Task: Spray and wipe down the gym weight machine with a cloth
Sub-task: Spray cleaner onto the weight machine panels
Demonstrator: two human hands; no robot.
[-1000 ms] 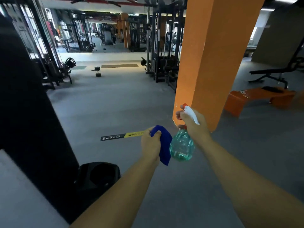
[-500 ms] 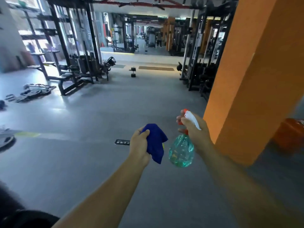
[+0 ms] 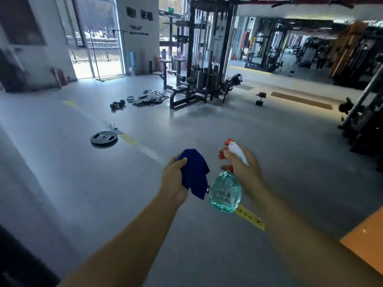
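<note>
Over grey gym floor [image 3: 103, 193], left hand [image 3: 175, 180] grips blue cloth [image 3: 194, 172]; right hand [image 3: 243, 164] holds spray bottle [image 3: 226, 193].

Open grey floor [image 3: 238, 129] stretches ahead of both hands, with free passage forward. Ahead-left of the left hand [image 3: 176, 179] a weight plate [image 3: 104, 138] lies flat. Farther ahead stands a weight machine [image 3: 199, 65], loose plates [image 3: 148, 98] beside it. An orange pillar [image 3: 364, 239] blocks the right hand's [image 3: 242, 168] near side

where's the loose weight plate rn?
Head view, left of centre: the plate lies flat on the floor, ahead-left of the left hand, nearer than the dumbbells.
</note>
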